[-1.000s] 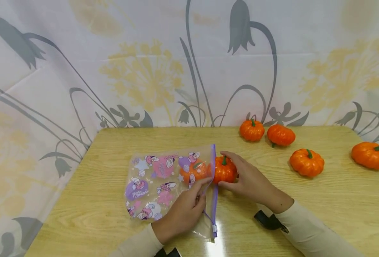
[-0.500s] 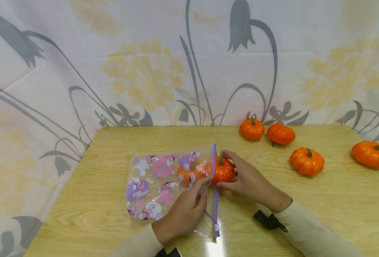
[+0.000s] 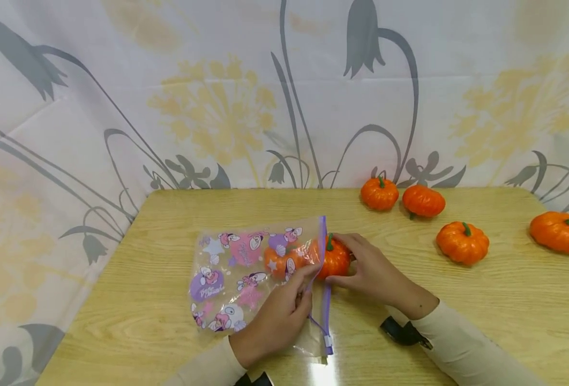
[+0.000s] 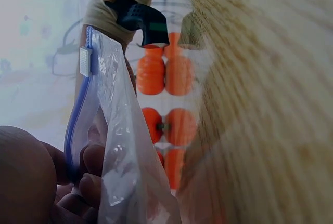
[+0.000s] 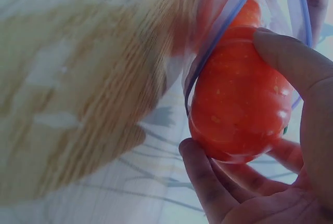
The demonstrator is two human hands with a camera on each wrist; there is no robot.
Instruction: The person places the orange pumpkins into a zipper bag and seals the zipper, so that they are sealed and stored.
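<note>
A clear zip bag (image 3: pixel 246 271) printed with pink and purple cartoons lies on the table, its purple zip edge toward the right. My left hand (image 3: pixel 279 316) pinches the bag's mouth; the left wrist view shows fingers (image 4: pixel 91 187) on the plastic beside the zip edge. My right hand (image 3: pixel 368 271) grips a small orange pumpkin (image 3: pixel 335 262) with a green stem, partway inside the mouth. In the right wrist view thumb and fingers curl around this pumpkin (image 5: pixel 242 96). Another pumpkin (image 3: pixel 282 262) shows through the plastic, inside the bag.
Toward the back right stand two pumpkins, one upright (image 3: pixel 380 194) and one tipped (image 3: pixel 423 202). Nearer is another pumpkin (image 3: pixel 463 244), and one more (image 3: pixel 560 232) lies at the far right. The zip slider (image 3: pixel 328 341) hangs at the bag's near corner. A flowered cloth (image 3: pixel 246 107) rises behind the table (image 3: pixel 135 300).
My right hand has pushed the held pumpkin slightly left, further into the bag's mouth. The pumpkin inside has shifted a little left. The left hand has stayed nearly still.
</note>
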